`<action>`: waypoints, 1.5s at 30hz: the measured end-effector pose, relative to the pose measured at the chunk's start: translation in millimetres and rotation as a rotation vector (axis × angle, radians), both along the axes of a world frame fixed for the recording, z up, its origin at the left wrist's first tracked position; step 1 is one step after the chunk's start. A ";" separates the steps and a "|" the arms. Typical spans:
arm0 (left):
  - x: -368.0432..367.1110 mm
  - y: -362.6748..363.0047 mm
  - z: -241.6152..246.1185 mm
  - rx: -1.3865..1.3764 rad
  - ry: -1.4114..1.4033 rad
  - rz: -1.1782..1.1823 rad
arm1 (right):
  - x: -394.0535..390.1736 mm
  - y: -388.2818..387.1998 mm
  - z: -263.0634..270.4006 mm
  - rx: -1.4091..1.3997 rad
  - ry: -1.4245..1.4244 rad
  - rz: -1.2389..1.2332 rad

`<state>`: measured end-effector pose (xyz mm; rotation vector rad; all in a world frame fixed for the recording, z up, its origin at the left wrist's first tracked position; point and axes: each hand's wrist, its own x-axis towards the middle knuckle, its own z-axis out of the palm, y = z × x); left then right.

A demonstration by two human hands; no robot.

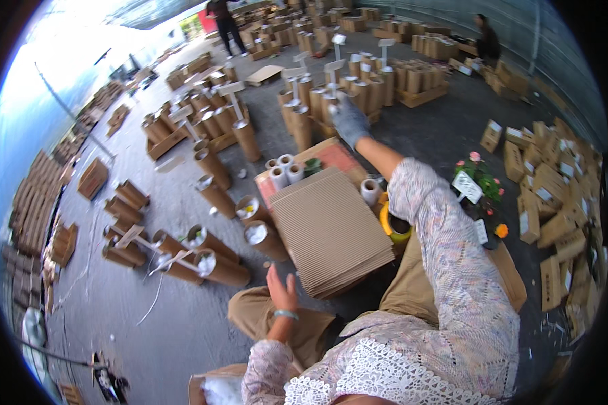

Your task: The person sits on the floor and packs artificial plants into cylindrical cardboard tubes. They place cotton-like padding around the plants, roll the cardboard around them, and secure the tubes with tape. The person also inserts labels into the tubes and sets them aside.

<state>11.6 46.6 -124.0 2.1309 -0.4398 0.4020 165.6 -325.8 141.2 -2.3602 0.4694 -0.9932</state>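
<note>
My right hand, in a grey glove, reaches far forward to a group of upright brown cardboard tubes. Its fingers are at a tube near the front of that group; whether they grip it is unclear. Bare, with a band at the wrist, my left hand hovers by my knee with its fingers apart. Between my arms lies a stack of corrugated cardboard sheets. Rolls of white film stand behind the stack, and a yellow tape roll is at its right. Left of it stand wide cardboard tubes with white filling.
Tubes bearing blank-looking tags stand at the left. Potted flowers with written signs are at the right, before a heap of small cartons. An open box sits by my left elbow. Two people are farther back.
</note>
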 end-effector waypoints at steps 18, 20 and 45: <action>100.6 -49.6 -122.4 -0.892 1.090 -0.038 | -205.4 -114.2 -324.9 1.225 0.564 -0.376; 102.0 -53.9 -124.9 -0.969 1.083 -0.060 | -202.2 -114.7 -310.0 0.989 0.639 -0.367; 53.1 -30.9 -208.4 -0.106 1.618 -0.070 | -254.0 -176.5 -130.5 0.242 -0.231 0.018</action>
